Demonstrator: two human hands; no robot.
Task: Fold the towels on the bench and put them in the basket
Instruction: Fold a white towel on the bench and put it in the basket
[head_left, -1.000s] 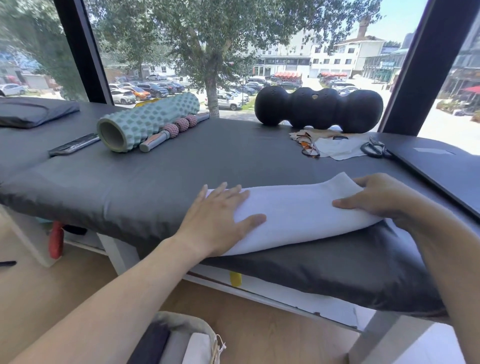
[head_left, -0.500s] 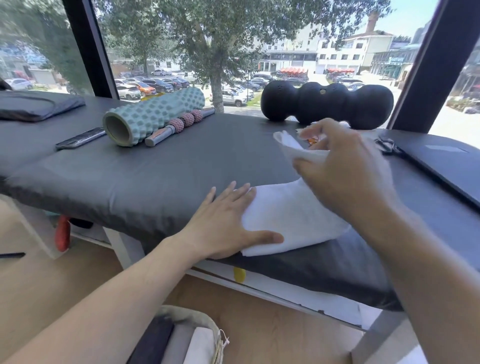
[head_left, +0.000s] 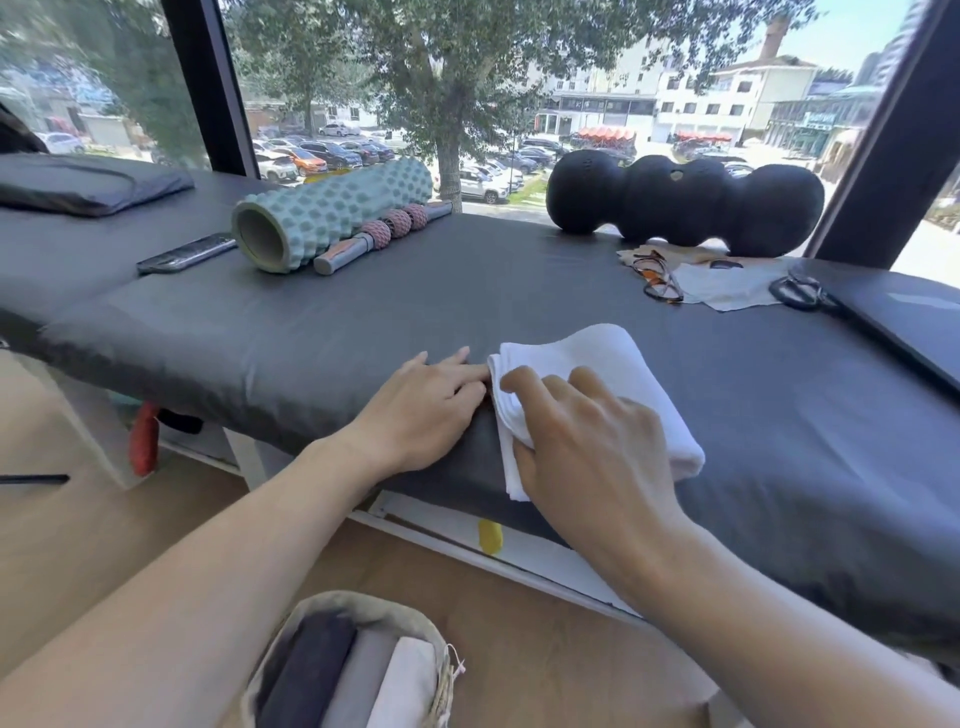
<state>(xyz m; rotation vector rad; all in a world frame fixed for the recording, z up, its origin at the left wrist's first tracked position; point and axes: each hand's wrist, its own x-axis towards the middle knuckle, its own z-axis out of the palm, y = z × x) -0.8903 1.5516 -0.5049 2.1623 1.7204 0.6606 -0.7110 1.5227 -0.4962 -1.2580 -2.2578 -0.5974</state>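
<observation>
A white towel (head_left: 597, 353) lies folded into a small thick stack at the front edge of the black padded bench (head_left: 363, 322). My right hand (head_left: 592, 441) rests on top of it with bent fingers, and the thumb is tucked under the towel's near left corner. Just left of the towel's layered edge, my left hand (head_left: 426, 400) lies flat on the bench, its fingertips touching that edge. Below me on the floor stands a fabric basket (head_left: 358, 605) holding folded dark, grey and white towels.
At the back of the bench lie a teal foam roller (head_left: 327, 213), a massage stick (head_left: 384, 236), a phone (head_left: 184, 253) and a black bumpy roller (head_left: 685, 202). Glasses (head_left: 657, 278), scissors (head_left: 797, 291) and a dark laptop (head_left: 904, 317) sit at the right.
My right hand carried the towel's right end up and over to the left, folding it in half, and came down on the stack. My left hand slid off the towel onto the bench.
</observation>
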